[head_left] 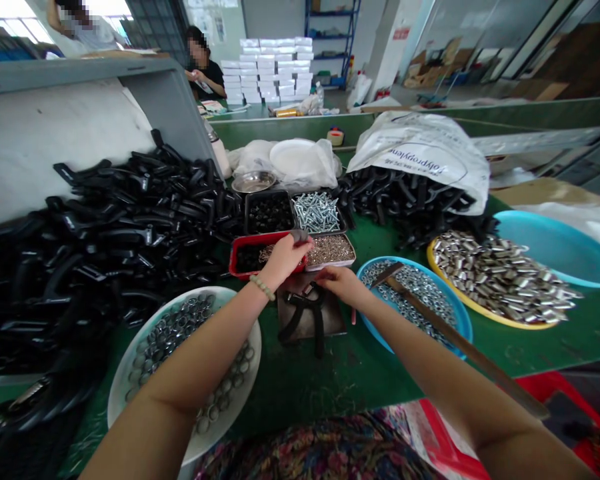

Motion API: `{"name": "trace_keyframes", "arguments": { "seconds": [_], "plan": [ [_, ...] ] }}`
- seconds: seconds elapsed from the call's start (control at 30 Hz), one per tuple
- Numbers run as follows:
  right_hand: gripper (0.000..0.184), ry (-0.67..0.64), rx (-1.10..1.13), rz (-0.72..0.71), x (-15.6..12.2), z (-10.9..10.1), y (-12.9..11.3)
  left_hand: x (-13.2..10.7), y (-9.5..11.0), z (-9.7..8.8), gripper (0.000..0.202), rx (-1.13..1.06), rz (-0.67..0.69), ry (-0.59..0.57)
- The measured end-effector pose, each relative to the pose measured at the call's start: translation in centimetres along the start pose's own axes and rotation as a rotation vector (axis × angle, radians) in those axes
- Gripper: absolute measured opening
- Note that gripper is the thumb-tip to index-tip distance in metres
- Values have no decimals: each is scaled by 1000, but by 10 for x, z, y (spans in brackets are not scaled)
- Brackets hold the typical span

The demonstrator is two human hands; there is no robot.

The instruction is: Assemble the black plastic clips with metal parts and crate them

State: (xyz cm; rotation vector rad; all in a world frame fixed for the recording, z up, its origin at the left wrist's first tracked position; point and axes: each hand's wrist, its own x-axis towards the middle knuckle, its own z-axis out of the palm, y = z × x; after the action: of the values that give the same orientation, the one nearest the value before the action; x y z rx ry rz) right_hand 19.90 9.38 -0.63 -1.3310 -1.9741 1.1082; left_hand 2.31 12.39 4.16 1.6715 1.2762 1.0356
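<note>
My left hand (283,259), a beaded bracelet on its wrist, is over the red tray (234,270) and reaches to the edge of a white tray of small copper-coloured parts (333,250). Its fingers are drawn together; whatever is between them is hidden. On a flat metal plate (337,321) lies a black forked plastic handle (306,307), its two legs toward me. A small metallic piece shows at its top. My right hand (345,285) pinches the upper right end of this handle.
Black plastic handles (145,220) are heaped left. A white basin (230,400) holds metal rings. Right, a hammer (430,313) lies across a blue basin (463,327) of small metal parts, beside a yellow-rimmed basin (500,317) of metal sleeves. Screws (316,212) fill a back tray. Two people sit beyond.
</note>
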Motion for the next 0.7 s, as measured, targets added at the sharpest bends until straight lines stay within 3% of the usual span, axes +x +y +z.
{"name": "trace_keyframes", "arguments": {
  "seconds": [0.13, 0.23, 0.33, 0.47, 0.63, 0.7],
  "plan": [
    [13, -30, -34, -21, -1, 2, -2, -45, -10, -14, 16, -289, -200, 53],
    [11, -17, -134, -34, 0, 4, -4, -71, -18, -16, 16, -315, -242, 37],
    [11, 14, -227, -55, -1, 7, -9, -87, -23, -13, 13, -144, -194, -17],
    [13, 23, -359, -143, -4, 11, -14, -99, -29, -4, 17, 179, -29, -43],
    [21, 3, -777, -318, -9, 18, -12, -106, -32, 7, 24, 521, 124, -69],
    [22, -19, -837, -336, -11, 19, -12, -107, -32, 10, 25, 666, 157, -91]
  ]
}}
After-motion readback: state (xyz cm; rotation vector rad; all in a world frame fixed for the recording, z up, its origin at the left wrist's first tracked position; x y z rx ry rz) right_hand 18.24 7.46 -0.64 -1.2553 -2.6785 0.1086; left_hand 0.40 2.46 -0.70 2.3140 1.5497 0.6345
